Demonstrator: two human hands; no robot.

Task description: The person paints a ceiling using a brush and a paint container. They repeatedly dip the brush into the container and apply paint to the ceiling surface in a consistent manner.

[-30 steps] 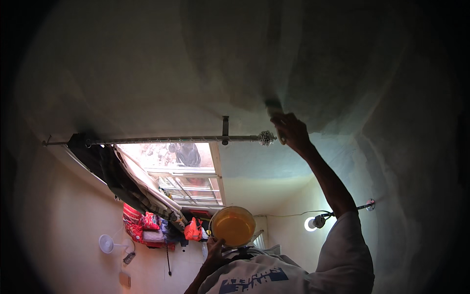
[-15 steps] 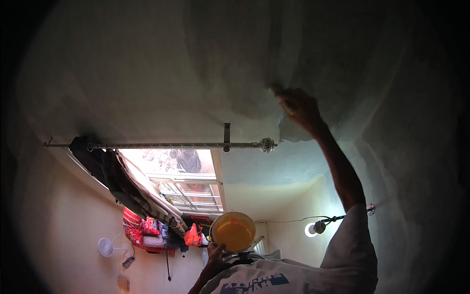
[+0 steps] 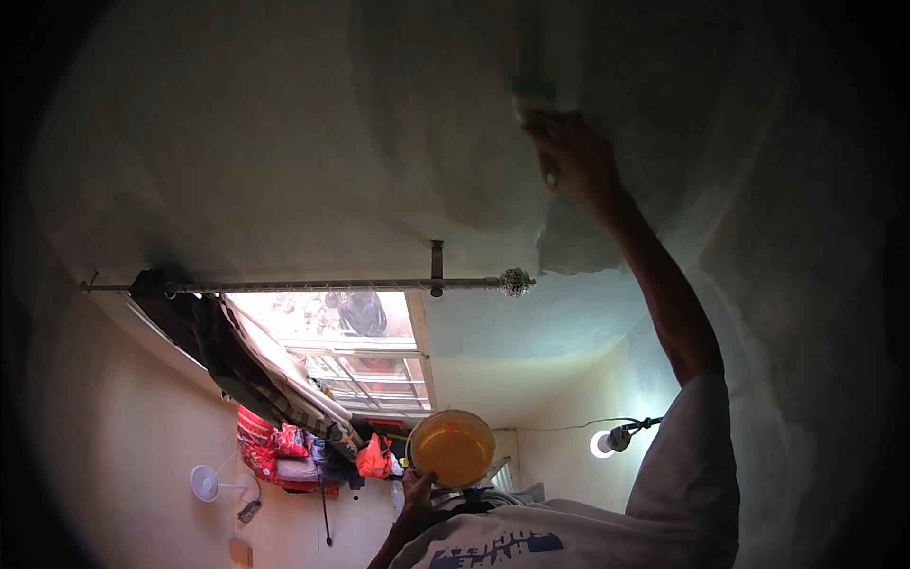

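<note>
A paintbrush (image 3: 533, 102) with a wide head is against the wall (image 3: 445, 152) high up. My right hand (image 3: 573, 156) grips it, the handle's end showing below my fingers. Around the brush the wall has darker, damp-looking patches with a ragged lower edge right of the curtain rod. Low in the view, my left hand (image 3: 417, 493) holds a round bucket (image 3: 451, 448) by its rim, the thumb over the edge. Yellowish-brown liquid or staining shows inside the bucket; I cannot tell which.
A curtain rod (image 3: 360, 284) with a beaded end knob crosses above the window (image 3: 351, 322); a dark curtain (image 3: 223, 351) is bunched at its left. Red bedding (image 3: 261, 446), an orange bag (image 3: 375, 457) and a white fan (image 3: 203, 484) are below. A lit bulb (image 3: 603, 443) is at the right.
My right hand has moved the paintbrush upward along the wall, with the arm stretched further. My left hand and the bucket have stayed nearly in place.
</note>
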